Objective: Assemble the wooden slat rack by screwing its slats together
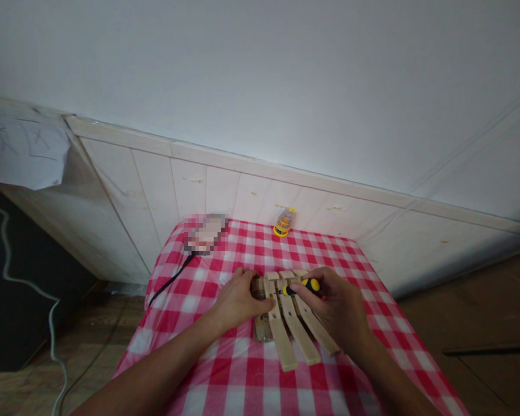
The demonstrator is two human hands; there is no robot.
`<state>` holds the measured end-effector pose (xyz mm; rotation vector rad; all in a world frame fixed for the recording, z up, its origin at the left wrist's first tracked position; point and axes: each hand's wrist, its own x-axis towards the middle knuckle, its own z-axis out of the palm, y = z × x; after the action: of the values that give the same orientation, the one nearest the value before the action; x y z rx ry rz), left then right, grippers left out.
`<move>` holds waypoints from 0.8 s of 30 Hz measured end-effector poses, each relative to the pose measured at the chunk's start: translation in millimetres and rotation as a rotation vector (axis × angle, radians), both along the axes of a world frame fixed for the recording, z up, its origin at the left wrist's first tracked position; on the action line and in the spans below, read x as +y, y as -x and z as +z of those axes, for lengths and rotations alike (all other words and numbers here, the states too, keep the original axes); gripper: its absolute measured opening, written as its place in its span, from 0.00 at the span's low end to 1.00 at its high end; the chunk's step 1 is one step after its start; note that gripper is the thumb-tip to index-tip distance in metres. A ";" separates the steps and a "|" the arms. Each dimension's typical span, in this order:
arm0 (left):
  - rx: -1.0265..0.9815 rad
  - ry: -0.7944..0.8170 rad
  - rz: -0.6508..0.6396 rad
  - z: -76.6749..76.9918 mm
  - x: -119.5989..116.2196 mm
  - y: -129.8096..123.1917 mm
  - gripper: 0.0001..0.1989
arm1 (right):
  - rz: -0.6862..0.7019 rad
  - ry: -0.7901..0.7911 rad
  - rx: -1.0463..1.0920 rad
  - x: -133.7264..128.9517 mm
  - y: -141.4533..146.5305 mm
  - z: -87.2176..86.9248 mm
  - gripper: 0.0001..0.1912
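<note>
A yellow-and-black screwdriver (311, 285) is gripped in my right hand (344, 306), its tip pointing left over the wooden pieces. Below it several pale wooden slats (289, 320) fan out towards me, with small dark screw heads on them and short crosspieces at their far ends. Under their left side sits a brown block or packet (263, 329) with dark print; I cannot tell which. My left hand (238, 297) closes around the left edge of the slatted wooden piece, thumb on the nearest slat and fingers at the far side. The screwdriver's exact contact point is too small to make out.
A red-and-white checked cloth (225, 375) covers the table. Against the white panelled wall (225, 190) stands a small clear container with a yellow base (285, 223). A blurred-out object (208, 234) with a black strap (173, 279) lies back left. A white cable (30, 283) hangs at far left.
</note>
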<state>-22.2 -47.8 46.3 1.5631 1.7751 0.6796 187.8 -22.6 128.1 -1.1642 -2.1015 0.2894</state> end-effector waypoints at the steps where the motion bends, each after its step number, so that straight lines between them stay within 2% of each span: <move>1: -0.001 0.001 -0.001 0.0 0.1 0.0 0.32 | 0.005 0.013 0.002 0.8 1.8 -1.0 0.13; 8: -0.001 0.013 -0.006 1.0 -0.4 0.2 0.32 | 0.067 0.124 -0.035 6.7 3.2 -5.6 0.08; 12: -0.006 0.005 -0.006 0.7 -1.1 0.1 0.32 | 0.192 0.068 -0.020 11.5 7.9 -0.7 0.04; 15: -0.002 0.001 -0.012 0.2 -0.9 0.2 0.31 | 0.325 0.088 -0.004 14.3 12.3 3.2 0.06; 18: 0.010 0.004 -0.017 0.7 -0.4 0.3 0.29 | 0.401 0.151 -0.056 15.9 12.2 7.3 0.11; 21: 0.012 0.017 -0.015 0.9 0.2 0.4 0.29 | 0.372 0.166 -0.136 17.0 9.9 10.8 0.14; 24: -0.003 0.019 -0.016 0.2 0.6 0.6 0.30 | 0.283 0.134 -0.205 18.0 11.0 11.5 0.07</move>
<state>-22.9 -47.2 46.5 1.5606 1.7604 0.6554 176.8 -4.7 139.6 -1.0053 -2.4641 0.4648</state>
